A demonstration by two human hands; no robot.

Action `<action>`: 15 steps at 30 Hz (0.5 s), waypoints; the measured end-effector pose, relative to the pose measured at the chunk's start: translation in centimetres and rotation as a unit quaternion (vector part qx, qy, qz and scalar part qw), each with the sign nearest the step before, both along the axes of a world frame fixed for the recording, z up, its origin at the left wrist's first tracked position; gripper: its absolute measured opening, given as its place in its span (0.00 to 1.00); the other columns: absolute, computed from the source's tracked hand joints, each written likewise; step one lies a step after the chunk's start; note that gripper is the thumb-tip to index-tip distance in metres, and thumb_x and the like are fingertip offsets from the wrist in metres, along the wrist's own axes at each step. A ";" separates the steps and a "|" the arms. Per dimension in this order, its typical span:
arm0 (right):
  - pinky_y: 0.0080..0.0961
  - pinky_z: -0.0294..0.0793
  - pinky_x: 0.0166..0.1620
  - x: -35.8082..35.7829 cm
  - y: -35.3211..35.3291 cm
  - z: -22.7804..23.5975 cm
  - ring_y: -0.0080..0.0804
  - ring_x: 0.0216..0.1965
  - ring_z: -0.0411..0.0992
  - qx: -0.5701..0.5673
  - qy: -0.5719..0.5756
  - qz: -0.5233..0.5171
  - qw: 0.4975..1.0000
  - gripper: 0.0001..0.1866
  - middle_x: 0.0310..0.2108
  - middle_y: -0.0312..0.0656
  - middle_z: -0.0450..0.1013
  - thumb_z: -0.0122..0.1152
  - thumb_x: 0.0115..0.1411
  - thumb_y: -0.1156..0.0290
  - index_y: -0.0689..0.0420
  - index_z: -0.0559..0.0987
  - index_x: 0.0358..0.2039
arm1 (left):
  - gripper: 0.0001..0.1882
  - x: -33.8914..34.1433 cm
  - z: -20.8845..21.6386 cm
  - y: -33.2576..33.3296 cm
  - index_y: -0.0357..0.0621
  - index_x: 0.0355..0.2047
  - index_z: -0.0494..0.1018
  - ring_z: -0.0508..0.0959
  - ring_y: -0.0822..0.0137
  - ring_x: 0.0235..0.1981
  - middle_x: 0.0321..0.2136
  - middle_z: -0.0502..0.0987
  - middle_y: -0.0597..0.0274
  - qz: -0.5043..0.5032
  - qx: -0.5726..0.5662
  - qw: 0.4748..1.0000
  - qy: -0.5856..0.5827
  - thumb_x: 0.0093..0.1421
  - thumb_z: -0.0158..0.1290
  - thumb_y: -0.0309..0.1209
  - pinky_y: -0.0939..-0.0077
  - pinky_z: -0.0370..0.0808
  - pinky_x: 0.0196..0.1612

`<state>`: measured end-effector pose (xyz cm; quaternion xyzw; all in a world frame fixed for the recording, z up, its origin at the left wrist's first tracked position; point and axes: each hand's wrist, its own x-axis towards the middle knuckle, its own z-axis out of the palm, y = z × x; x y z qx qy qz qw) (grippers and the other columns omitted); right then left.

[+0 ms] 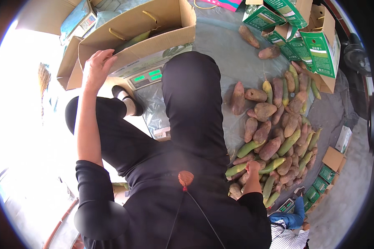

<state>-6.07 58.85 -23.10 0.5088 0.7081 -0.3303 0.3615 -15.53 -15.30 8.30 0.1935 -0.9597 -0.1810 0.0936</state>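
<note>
My left hand (97, 68) is at the near left rim of a tall open cardboard box (133, 56), fingers spread and holding nothing. Inside the box lies a long green vegetable (137, 40), and yellow rope handles show on the far wall. The box rests on a digital scale (146, 78) with lit green displays. On my right, my right hand (252, 167) is closed at the near side of a heap of reddish-brown root vegetables (271, 148). A green vegetable (272, 165) lies beside this hand; whatever the fingers hold is hidden.
Green printed cartons (318, 52) stand at the far right, beyond the heap. Loose tubers (248, 36) lie on plastic sheeting (212, 50). Another person in blue trousers (293, 216) is at the lower right, near more green boxes (320, 186). A broom (43, 81) stands at left.
</note>
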 end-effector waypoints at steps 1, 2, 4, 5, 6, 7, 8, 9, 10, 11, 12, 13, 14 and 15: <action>0.29 0.63 0.17 -0.5 -0.4 1.9 0.31 0.14 0.66 0.019 -0.003 0.034 0.999 0.08 0.17 0.37 0.69 0.51 0.57 0.67 0.54 0.75 0.24 | 0.14 0.1 -0.5 -0.2 0.40 0.40 0.76 0.79 0.59 0.38 0.34 0.78 0.55 0.005 0.005 1.000 0.002 0.54 0.56 0.31 0.70 0.73 0.43; 0.28 0.63 0.17 -0.8 -0.7 3.3 0.30 0.14 0.66 0.036 -0.007 0.066 0.997 0.08 0.17 0.36 0.69 0.50 0.57 0.67 0.53 0.76 0.24 | 0.14 0.1 -1.1 -0.3 0.40 0.40 0.76 0.78 0.59 0.38 0.34 0.78 0.55 0.008 0.008 1.000 0.004 0.54 0.56 0.32 0.70 0.73 0.43; 0.27 0.62 0.17 -1.4 -1.3 5.3 0.29 0.14 0.66 0.029 -0.006 0.067 0.997 0.09 0.17 0.35 0.69 0.50 0.57 0.66 0.53 0.76 0.24 | 0.14 0.2 -1.4 -0.3 0.41 0.41 0.76 0.78 0.60 0.38 0.34 0.78 0.55 0.013 0.030 0.999 0.013 0.54 0.57 0.32 0.71 0.73 0.42; 0.27 0.62 0.17 -1.6 -1.7 6.1 0.28 0.14 0.67 0.011 -0.012 0.069 0.998 0.09 0.17 0.35 0.69 0.49 0.57 0.65 0.52 0.76 0.25 | 0.14 0.1 -1.4 -0.3 0.41 0.41 0.76 0.78 0.61 0.38 0.34 0.78 0.55 0.019 0.040 0.999 0.015 0.54 0.57 0.32 0.71 0.73 0.42; 0.27 0.62 0.17 -1.7 -2.1 6.6 0.28 0.14 0.67 0.014 -0.009 0.067 0.998 0.09 0.17 0.35 0.69 0.49 0.57 0.65 0.52 0.76 0.25 | 0.14 0.1 -1.4 -0.4 0.41 0.41 0.76 0.78 0.61 0.38 0.34 0.78 0.55 0.018 0.043 0.999 0.017 0.54 0.57 0.32 0.71 0.73 0.42; 0.26 0.62 0.17 -2.0 -2.6 7.1 0.28 0.15 0.67 0.013 -0.010 0.071 0.997 0.09 0.17 0.34 0.68 0.49 0.57 0.64 0.52 0.76 0.25 | 0.14 0.1 -1.3 -0.5 0.41 0.41 0.76 0.78 0.62 0.38 0.34 0.78 0.56 0.022 0.055 0.998 0.027 0.55 0.57 0.33 0.72 0.73 0.42; 0.25 0.62 0.17 -2.2 -3.1 7.5 0.27 0.15 0.67 0.012 -0.011 0.075 0.997 0.10 0.17 0.34 0.67 0.49 0.57 0.64 0.52 0.76 0.25 | 0.14 0.1 -1.2 -0.6 0.42 0.41 0.76 0.78 0.63 0.37 0.34 0.78 0.57 0.027 0.066 0.997 0.036 0.55 0.57 0.33 0.72 0.73 0.42; 0.25 0.62 0.17 -2.4 -3.7 8.0 0.27 0.15 0.67 0.012 -0.008 0.075 0.997 0.10 0.17 0.34 0.67 0.49 0.57 0.64 0.52 0.76 0.25 | 0.14 0.0 -1.0 -0.6 0.42 0.41 0.76 0.78 0.63 0.37 0.34 0.78 0.57 0.027 0.066 0.997 0.038 0.55 0.57 0.33 0.72 0.73 0.42; 0.25 0.61 0.17 -2.7 -4.3 8.6 0.27 0.15 0.67 0.000 -0.007 0.093 0.996 0.10 0.16 0.33 0.67 0.49 0.57 0.64 0.53 0.75 0.24 | 0.14 0.0 -0.8 -0.6 0.42 0.42 0.76 0.78 0.64 0.37 0.34 0.78 0.57 0.031 0.075 0.996 0.042 0.55 0.57 0.33 0.73 0.73 0.42; 0.25 0.61 0.17 -3.0 -5.1 9.1 0.27 0.15 0.66 -0.013 -0.006 0.110 0.994 0.10 0.16 0.33 0.66 0.49 0.56 0.64 0.53 0.74 0.23 | 0.14 0.0 -0.7 -0.7 0.42 0.42 0.76 0.78 0.64 0.37 0.34 0.78 0.58 0.035 0.083 0.995 0.045 0.55 0.56 0.33 0.73 0.73 0.42; 0.25 0.61 0.17 -3.2 -5.9 9.6 0.27 0.15 0.66 -0.013 -0.003 0.111 0.994 0.10 0.16 0.33 0.66 0.49 0.56 0.64 0.53 0.74 0.23 | 0.14 0.0 -0.5 -0.8 0.42 0.42 0.76 0.78 0.64 0.37 0.34 0.78 0.58 0.035 0.083 0.995 0.048 0.55 0.56 0.33 0.73 0.73 0.42; 0.24 0.60 0.17 -3.6 -6.8 10.2 0.26 0.15 0.65 -0.039 0.004 0.111 0.993 0.10 0.15 0.33 0.65 0.49 0.56 0.64 0.53 0.73 0.21 | 0.14 0.1 -0.4 -0.9 0.42 0.42 0.76 0.78 0.65 0.37 0.34 0.78 0.58 0.035 0.083 0.995 0.046 0.55 0.56 0.33 0.73 0.73 0.42; 0.23 0.59 0.16 -3.9 -7.5 10.8 0.26 0.14 0.64 -0.064 0.013 0.111 0.992 0.10 0.14 0.33 0.64 0.49 0.56 0.64 0.53 0.71 0.20 | 0.14 0.1 -0.2 -0.9 0.42 0.42 0.76 0.78 0.65 0.37 0.33 0.78 0.58 0.035 0.083 0.995 0.045 0.55 0.56 0.33 0.73 0.73 0.42; 0.23 0.59 0.16 -3.9 -8.0 11.5 0.26 0.14 0.64 -0.065 0.017 0.111 0.992 0.10 0.14 0.33 0.64 0.49 0.56 0.64 0.53 0.71 0.20 | 0.14 0.2 -0.1 -0.9 0.42 0.42 0.76 0.78 0.65 0.37 0.33 0.78 0.58 0.034 0.082 0.995 0.050 0.55 0.56 0.33 0.73 0.73 0.42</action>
